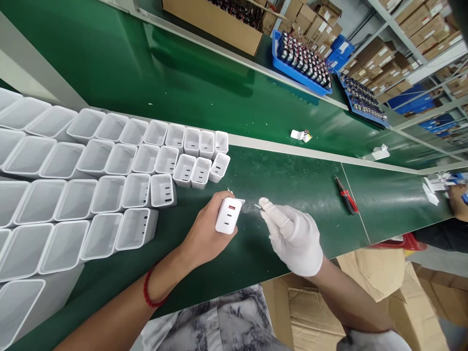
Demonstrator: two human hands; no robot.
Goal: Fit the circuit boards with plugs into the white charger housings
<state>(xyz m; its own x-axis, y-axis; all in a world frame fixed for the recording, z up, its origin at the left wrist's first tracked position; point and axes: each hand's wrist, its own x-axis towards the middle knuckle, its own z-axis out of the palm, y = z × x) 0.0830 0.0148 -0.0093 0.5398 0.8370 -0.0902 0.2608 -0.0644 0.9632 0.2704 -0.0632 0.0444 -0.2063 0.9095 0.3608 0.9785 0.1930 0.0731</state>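
Note:
My left hand (pixel 206 231), bare and with a red cord at the wrist, is closed around a white USB charger (pixel 227 223). The charger's port face points up at me, showing one red-lined port and two smaller slots. A thin white piece sticks out at its upper right edge. To the right, apart from the charger, my right hand (pixel 296 236) wears a white glove. Its thumb and forefinger pinch a small thin sliver (pixel 258 206), too small to name. Rows of open white charger shells (pixel 106 195) stand on the green bench left of my hands.
Red-handled pliers (pixel 346 196) lie on the green bench (pixel 307 180) at right. Along the raised shelf stand a cardboard box (pixel 215 24) and a blue tray (pixel 303 78) of small parts. Another person's hand (pixel 458 201) is at far right. Cardboard boxes (pixel 383 287) sit below the bench edge.

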